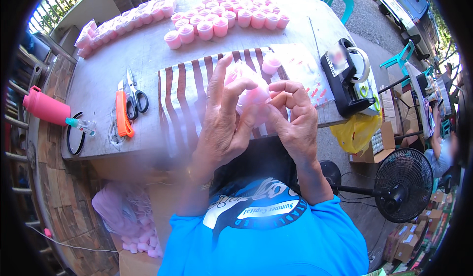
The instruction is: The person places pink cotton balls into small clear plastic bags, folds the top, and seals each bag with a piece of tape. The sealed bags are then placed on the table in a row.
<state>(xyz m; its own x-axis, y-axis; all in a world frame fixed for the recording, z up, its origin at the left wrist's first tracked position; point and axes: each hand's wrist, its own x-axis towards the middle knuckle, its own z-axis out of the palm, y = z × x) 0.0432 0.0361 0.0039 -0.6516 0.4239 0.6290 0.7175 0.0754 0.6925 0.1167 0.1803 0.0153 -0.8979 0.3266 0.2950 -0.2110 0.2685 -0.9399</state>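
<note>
Both hands pinch small pink cup (253,96): left hand (224,123) and right hand (295,116) press it from each side. Cup sits between fingertips, above striped cloth (185,91), equally near both. Looks pale pink, round, maybe wrapped; blurry. Another pink cup (271,64) just behind.

Rows of pink lidded cups (231,17) were set out at the far end of the tabletop (143,54). Scissors (134,97) and an orange comb (123,116) were laid side by side at the left. A black tape dispenser (345,79) was placed at the right edge, and a black standing fan (401,185) was seen on the floor beyond.
</note>
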